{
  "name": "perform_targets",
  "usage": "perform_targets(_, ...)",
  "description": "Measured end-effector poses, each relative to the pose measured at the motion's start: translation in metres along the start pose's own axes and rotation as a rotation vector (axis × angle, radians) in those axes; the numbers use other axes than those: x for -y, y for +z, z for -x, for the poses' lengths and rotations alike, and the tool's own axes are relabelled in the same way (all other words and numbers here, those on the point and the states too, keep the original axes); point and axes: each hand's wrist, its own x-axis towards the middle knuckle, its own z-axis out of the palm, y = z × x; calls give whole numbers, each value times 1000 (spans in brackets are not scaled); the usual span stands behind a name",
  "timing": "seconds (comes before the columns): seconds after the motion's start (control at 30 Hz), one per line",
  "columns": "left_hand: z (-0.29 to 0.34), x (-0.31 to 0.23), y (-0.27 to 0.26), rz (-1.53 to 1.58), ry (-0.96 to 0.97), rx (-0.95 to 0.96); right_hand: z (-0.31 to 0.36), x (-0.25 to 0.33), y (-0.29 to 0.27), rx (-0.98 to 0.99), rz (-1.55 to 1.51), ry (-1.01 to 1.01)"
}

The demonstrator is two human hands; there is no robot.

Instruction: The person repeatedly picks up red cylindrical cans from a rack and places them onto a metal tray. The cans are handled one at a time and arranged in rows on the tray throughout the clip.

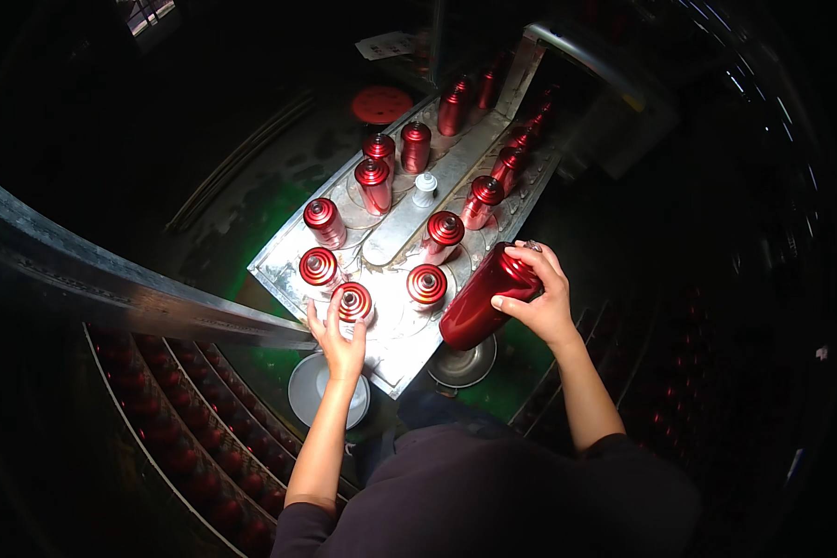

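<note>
My right hand (544, 302) grips a shiny red metallic bottle (479, 302) near its upper end. The bottle is tilted, its rounded end pointing down and left, just off the table's right edge. At the near left corner, the fingers of my left hand (339, 344) curl around the top of another red bottle (353, 302) with a ringed, stepped top. That one stands upright on the metal table (391, 363). Close by stand two more upright red bottles, one behind it (319, 268) and one to its right (427, 286).
Several red bottles (374, 186) line both sides of a raised middle strip, where a small white knob (425, 186) stands. A metal housing (577, 65) spans the far end. Below the near edge are a pale bucket (307, 391) and a metal bowl (465, 367). Racks of red bottles (195, 437) fill the left.
</note>
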Motion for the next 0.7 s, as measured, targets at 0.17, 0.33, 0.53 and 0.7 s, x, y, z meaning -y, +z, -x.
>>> perform_targets(0.17, -25, -81, -25, 588, -377, 9, -38, -19, -14, 5, 26, -83)
perform_targets(0.33, -86, -205, -47, 1158, -669, 182, -82, -57, -29, 16, -73, -59)
perform_targets(0.53, -118, -289, -30, 1176, -618, 287, -137, -101, -57, 92, -109, -36)
perform_targets(0.7, -125, -390, -36, 1091, -401, 591, -158, -96, -71, 33, -101, -73)
